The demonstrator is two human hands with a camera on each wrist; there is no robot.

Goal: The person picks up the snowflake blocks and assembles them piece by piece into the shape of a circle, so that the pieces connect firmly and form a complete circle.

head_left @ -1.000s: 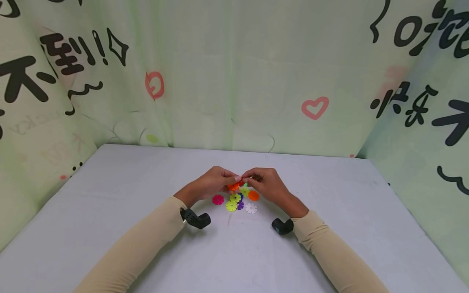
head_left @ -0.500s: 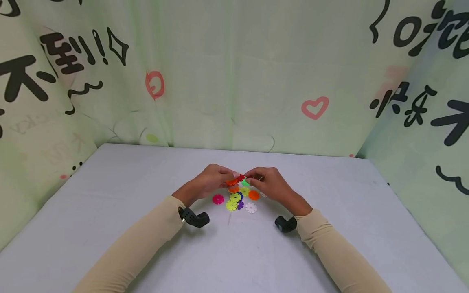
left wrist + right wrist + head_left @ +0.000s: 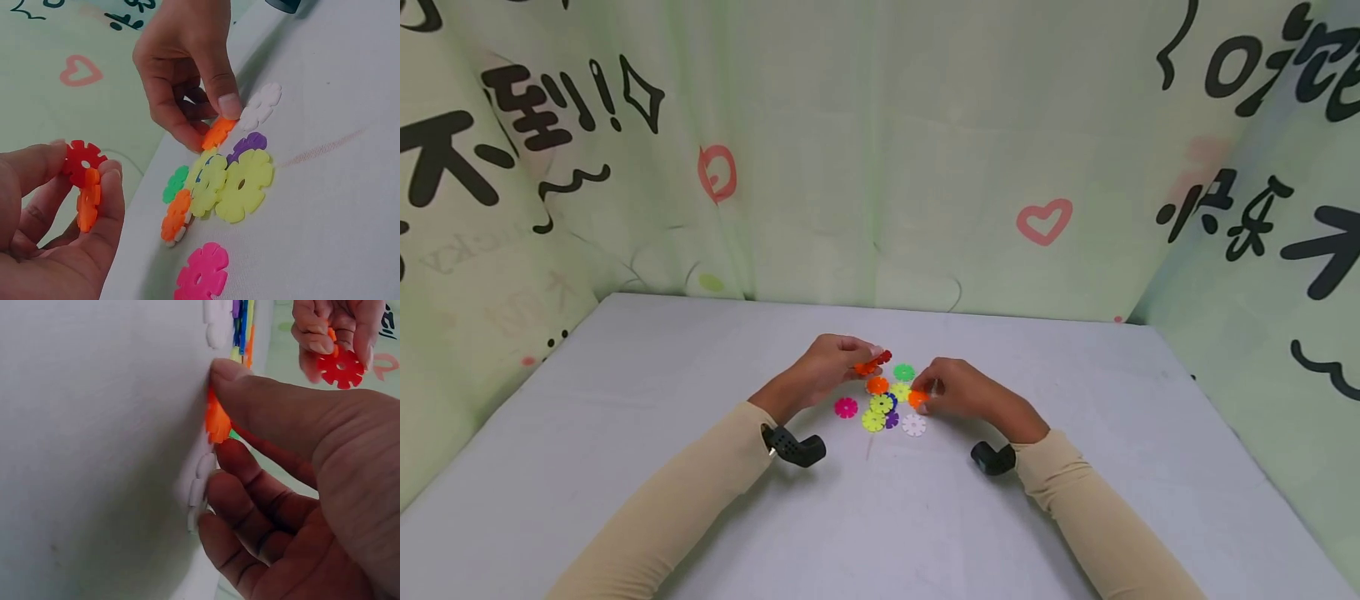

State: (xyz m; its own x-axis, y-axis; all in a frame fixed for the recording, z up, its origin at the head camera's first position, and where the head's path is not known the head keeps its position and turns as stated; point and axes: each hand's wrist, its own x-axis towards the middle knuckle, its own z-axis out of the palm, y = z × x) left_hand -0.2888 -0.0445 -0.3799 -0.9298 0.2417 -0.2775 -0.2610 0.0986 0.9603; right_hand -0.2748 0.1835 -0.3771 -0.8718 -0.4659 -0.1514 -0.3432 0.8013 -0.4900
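Observation:
My left hand (image 3: 835, 367) pinches a red notched snowflake disc (image 3: 76, 153) and an orange disc (image 3: 89, 203) that are slotted together at an angle, raised above the table. At the right side of the disc cluster, my right hand (image 3: 966, 392) pinches another orange snowflake disc (image 3: 219, 133) between thumb and fingers, low at the tabletop. Under the curled fingers of that hand a white disc (image 3: 199, 494) shows in the right wrist view. Yellow discs (image 3: 250, 194), a purple disc (image 3: 247, 147) and a green disc (image 3: 904, 372) lie close by.
A pink disc (image 3: 846, 407) lies left of the cluster and a white disc (image 3: 913, 425) at its near right. A second loose orange disc (image 3: 877, 385) overlaps a white one. The white-covered table (image 3: 880, 517) ends at a printed curtain (image 3: 880, 167).
The right hand has parted from the left hand's red piece and moved down and right onto the orange disc. The left hand has shifted slightly left with the joined red and orange discs.

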